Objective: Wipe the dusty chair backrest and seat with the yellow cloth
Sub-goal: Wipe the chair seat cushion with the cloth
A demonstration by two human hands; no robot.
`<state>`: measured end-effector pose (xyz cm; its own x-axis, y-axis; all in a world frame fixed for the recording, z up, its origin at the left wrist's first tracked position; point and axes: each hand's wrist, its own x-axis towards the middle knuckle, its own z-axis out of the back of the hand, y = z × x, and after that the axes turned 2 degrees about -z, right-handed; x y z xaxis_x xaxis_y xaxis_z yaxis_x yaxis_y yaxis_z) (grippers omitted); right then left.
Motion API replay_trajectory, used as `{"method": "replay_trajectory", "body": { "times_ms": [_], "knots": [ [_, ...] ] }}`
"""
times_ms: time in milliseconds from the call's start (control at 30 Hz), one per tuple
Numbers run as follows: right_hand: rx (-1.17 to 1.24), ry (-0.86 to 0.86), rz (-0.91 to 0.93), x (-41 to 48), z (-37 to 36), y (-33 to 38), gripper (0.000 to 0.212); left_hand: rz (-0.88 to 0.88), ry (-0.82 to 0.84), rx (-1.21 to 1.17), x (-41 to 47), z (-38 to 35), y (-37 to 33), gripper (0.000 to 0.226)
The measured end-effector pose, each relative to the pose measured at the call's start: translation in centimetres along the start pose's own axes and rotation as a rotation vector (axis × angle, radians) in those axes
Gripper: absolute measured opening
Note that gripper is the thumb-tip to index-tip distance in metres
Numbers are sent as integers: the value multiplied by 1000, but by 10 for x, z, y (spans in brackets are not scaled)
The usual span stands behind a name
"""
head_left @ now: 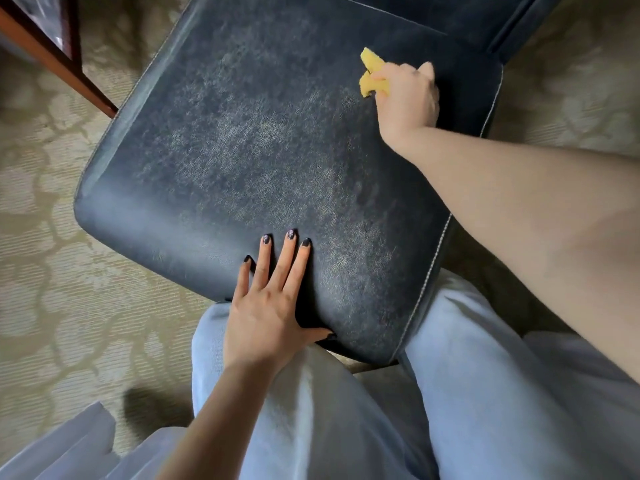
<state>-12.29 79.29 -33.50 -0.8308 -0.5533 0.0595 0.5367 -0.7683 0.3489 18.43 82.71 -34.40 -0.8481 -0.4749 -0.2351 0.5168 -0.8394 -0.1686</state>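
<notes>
While the left hand [273, 299] rests flat and open on the seat [242, 150] front, the right hand [408, 98] grips the yellow cloth [372, 72] at its back corner, so I'd guess the seat's barely started and wants long forward sweeps next.

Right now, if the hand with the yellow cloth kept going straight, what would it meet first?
The right hand, gripping the yellow cloth, points up-left across the seat; that way looks free to the picture's edge, though the backrest may follow.
</notes>
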Motion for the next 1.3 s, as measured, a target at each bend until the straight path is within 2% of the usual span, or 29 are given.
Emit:
{"method": "replay_trajectory", "body": {
  "times_ms": [167,300,600,833,1000,1100,1200,1300],
  "knots": [
    [-11,53,151,-44,-1,-7,24,-17,21,4,5,-1,1,131],
    [68,72,273,-85,2,-15,21,-14,37,11,4,-1,1,131],
    [183,48,367,-190,12,-30,22,-4,56,25,3,1,-1,133],
    [218,6,531,-259,7,-61,23,22,83,39,4,3,-7,134],
    [230,161,685,-285,14,-83,20,5,105,128,8,3,-9,138],
    [366,246,739,-274,22,-92,20,40,188,216,11,7,-19,142],
    [537,215,670,-244,40,-105,18,81,286,283,14,17,-35,143],
    [565,24,322,-198,56,-123,20,132,327,315,14,18,-46,141]
  ]
}}
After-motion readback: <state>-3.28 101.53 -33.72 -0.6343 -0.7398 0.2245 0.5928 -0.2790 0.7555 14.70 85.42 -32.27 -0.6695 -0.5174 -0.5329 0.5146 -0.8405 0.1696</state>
